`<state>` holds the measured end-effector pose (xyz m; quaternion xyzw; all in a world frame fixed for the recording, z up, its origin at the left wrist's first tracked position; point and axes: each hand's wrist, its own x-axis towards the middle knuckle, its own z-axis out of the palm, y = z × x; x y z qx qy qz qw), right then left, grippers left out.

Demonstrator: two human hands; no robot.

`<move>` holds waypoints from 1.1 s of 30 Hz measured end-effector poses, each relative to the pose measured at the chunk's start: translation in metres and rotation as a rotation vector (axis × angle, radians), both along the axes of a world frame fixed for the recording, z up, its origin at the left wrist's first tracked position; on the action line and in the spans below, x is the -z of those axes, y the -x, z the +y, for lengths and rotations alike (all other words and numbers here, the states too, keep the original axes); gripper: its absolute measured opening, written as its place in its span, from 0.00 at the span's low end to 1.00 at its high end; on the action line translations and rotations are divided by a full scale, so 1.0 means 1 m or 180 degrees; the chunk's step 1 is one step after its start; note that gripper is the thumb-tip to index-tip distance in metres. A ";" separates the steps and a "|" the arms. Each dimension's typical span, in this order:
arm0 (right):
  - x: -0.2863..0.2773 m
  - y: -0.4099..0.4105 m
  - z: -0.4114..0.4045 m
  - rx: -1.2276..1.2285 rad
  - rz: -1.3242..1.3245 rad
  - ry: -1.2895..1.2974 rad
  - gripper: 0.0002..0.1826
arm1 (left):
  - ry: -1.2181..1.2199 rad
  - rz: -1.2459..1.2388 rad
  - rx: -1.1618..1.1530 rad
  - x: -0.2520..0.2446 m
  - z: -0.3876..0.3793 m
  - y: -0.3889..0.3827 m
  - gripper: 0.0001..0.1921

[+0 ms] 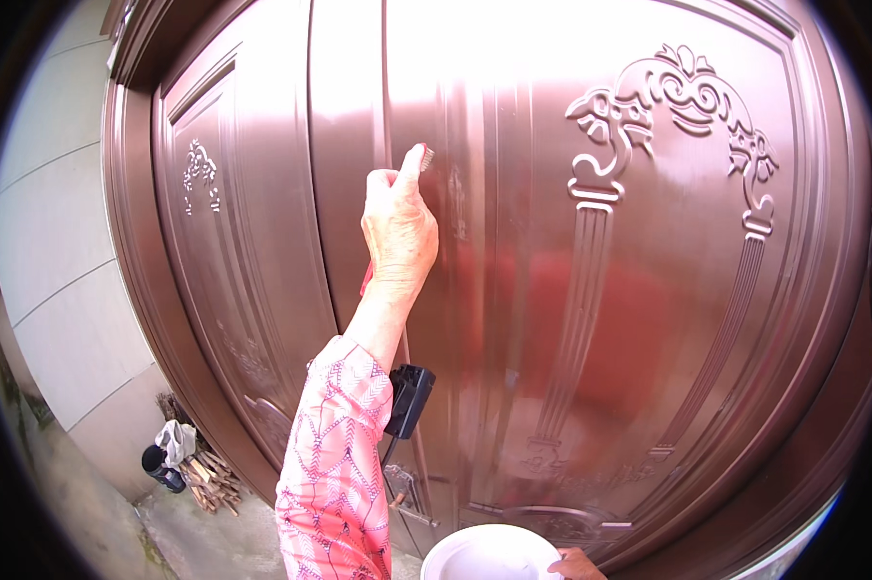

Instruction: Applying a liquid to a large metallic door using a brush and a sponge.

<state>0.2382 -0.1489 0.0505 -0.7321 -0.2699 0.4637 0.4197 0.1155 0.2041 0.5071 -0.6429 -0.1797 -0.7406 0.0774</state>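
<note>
In my left hand (401, 225), raised in front of a brown metal double door (465, 304), is a small red-handled brush (428, 157). The thumb presses near its pale bristles, which are at or close to the door's surface; contact cannot be made out. Part of the red handle shows below the wrist. At the bottom edge my right hand (579, 565) grips the right rim of a white basin (490, 540), cut off by the picture's edge. The basin's inside is only partly visible. Raised column-and-scroll ornament (599, 192) decorates the right door panel.
Beside my left sleeve is a black rectangular device (410, 402) with a cable. Below it a door handle (414, 507) juts out. On the concrete floor (197, 540) at left, split firewood (207, 482), a white bag (177, 441) and a black container (162, 467) stand by the tiled wall (66, 275).
</note>
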 end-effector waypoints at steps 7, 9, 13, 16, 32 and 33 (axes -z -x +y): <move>-0.013 0.003 -0.014 -0.0237 0.0634 -0.1298 0.10 | -0.0404 0.0232 -0.0050 0.022 -0.002 -0.021 0.25; 0.016 -0.010 -0.007 -0.0109 0.0474 -0.0705 0.14 | -0.0395 0.0076 0.0172 0.024 -0.006 -0.024 0.22; 0.064 -0.025 0.002 0.0046 0.0395 -0.0367 0.16 | 0.0010 -0.0074 0.0457 0.034 -0.004 -0.018 0.13; 0.065 -0.021 0.003 0.0057 0.0309 -0.0373 0.16 | 0.0419 -0.0094 0.0912 0.044 -0.006 -0.024 0.12; 0.086 -0.027 0.012 -0.0186 0.0081 -0.0230 0.17 | 0.1526 -0.0957 0.2663 0.032 -0.032 -0.018 0.11; 0.081 -0.026 0.014 -0.0202 -0.0085 -0.0171 0.17 | 0.1528 -0.0939 0.2663 0.034 -0.033 -0.020 0.11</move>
